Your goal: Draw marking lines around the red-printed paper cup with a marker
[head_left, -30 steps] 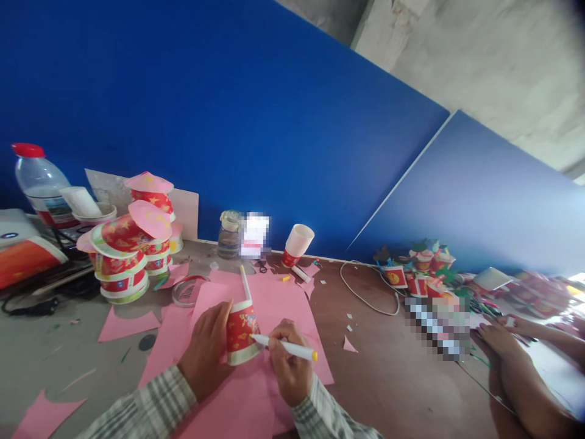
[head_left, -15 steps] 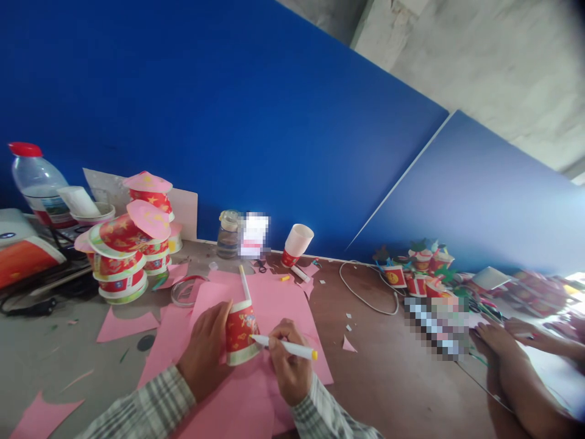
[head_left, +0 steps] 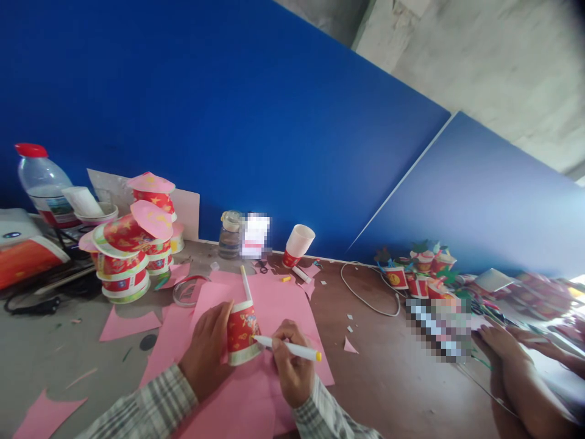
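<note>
A red paper cup with a printed pattern is upside down over the pink paper sheets. My left hand grips its left side, the fingertips partly hidden behind it. Between the fingers of my right hand is a white marker with a yellow end, its tip touching the cup's right side. Behind the cup lies another white marker, and a small yellow cap rests on the sheet's far edge.
Cups with pink paper hats are stacked at the left, near a water bottle. A glass jar and a stack of paper cups stand by the blue partition. Another person's arms rest at the right.
The view has shifted very slightly. The cup and both my hands keep nearly the same place, with the marker tip still at the cup's side.
</note>
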